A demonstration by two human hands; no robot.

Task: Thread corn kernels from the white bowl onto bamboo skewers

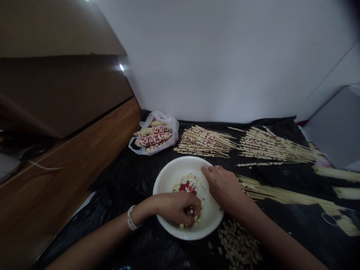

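A white bowl (188, 235) holds loose pale corn kernels (182, 182) around a red-and-green patch. Down inside it, my left hand (180, 208) is closed with curled fingers among the kernels, a few showing at its fingertips. My right hand (225, 187) lies over the bowl's right rim, thumb and forefinger pinched. A thin bamboo skewer seems to run through that pinch, its tip faint over the bowl; the palm hides most of it. Kernels threaded on a stick (245, 186) show just beyond the right wrist.
A plastic bag (176, 129) of red-and-cream corn cobs (153, 139) lies behind the bowl. Two piles of kernel-threaded skewers (204, 140) (267, 146) lie at the back. Bare skewers (287, 195) lie right; a heap of pale pieces (239, 243) sits in front on black plastic sheeting (120, 195).
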